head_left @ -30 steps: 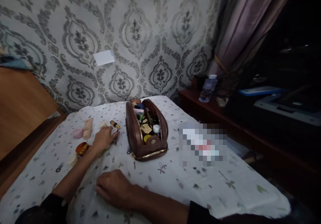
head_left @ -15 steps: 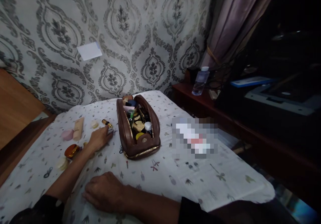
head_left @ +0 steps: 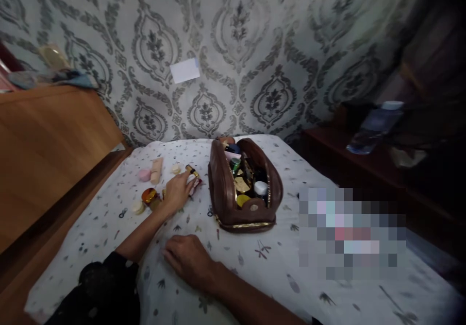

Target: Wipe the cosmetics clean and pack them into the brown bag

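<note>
An open brown cosmetic bag [head_left: 245,216] stands on the patterned white cloth [head_left: 233,266], full of jars and tubes. To its left, my left hand [head_left: 177,192] reaches forward, its fingers closed on a small dark red and white item [head_left: 195,186]. Just beyond those fingers lies a black and gold tube [head_left: 192,170]. My right hand [head_left: 187,257] rests on the cloth nearer to me, its fingers curled; whatever they hold, if anything, is hidden. Around my left hand are an amber jar [head_left: 150,196], a cream jar [head_left: 138,207], a beige tube [head_left: 156,170], a pink item [head_left: 144,175] and a small cream pot [head_left: 176,168].
A blurred-out patch [head_left: 351,237] covers something on the right of the cloth. Behind it, a clear bottle [head_left: 374,128] stands on a dark red ledge [head_left: 324,143]. A wooden panel [head_left: 54,145] rises at the left, and the patterned wall is behind.
The view has turned left, so everything appears shifted right and the wooden panel shows more. A dark red and white item now shows at my left hand's fingers.
</note>
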Available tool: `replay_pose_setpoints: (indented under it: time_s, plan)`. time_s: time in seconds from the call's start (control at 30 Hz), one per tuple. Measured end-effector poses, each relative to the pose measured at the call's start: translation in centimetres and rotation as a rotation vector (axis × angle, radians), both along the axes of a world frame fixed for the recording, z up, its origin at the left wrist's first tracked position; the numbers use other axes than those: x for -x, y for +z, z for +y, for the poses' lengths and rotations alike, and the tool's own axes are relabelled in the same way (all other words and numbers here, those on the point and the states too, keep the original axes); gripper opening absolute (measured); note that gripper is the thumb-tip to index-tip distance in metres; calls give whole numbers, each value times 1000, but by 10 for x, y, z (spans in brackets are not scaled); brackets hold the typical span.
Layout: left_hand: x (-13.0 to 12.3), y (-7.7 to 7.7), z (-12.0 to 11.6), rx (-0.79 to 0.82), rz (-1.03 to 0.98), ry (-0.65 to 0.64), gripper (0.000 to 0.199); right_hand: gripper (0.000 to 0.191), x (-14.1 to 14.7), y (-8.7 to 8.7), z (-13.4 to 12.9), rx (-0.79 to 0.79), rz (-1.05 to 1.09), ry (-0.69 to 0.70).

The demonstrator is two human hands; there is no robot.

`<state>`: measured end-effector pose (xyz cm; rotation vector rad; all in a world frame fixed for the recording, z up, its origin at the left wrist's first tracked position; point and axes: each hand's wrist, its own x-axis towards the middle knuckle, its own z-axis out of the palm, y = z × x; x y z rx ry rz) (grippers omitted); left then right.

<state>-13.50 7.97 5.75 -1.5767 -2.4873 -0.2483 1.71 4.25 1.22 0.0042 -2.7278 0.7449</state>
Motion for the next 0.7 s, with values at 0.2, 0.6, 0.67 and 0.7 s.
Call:
replay_pose_setpoints:
  time_s: [0.2,0.6,0.67,0.7]
  plan:
    - [46,13,-37,-179,-10,126,33,20,3,-2,-1,85,-10,-12]
    - [98,-6,-111,-150,-42,68,40,23,8,-5,-1,163,30,-30]
    - [93,-13,-115,-141,-21,39,39,23,8,-4,-1,152,17,-30]
    - [91,-15,-116,-142,-9,36,40,23,8,-4,-1,147,12,-31]
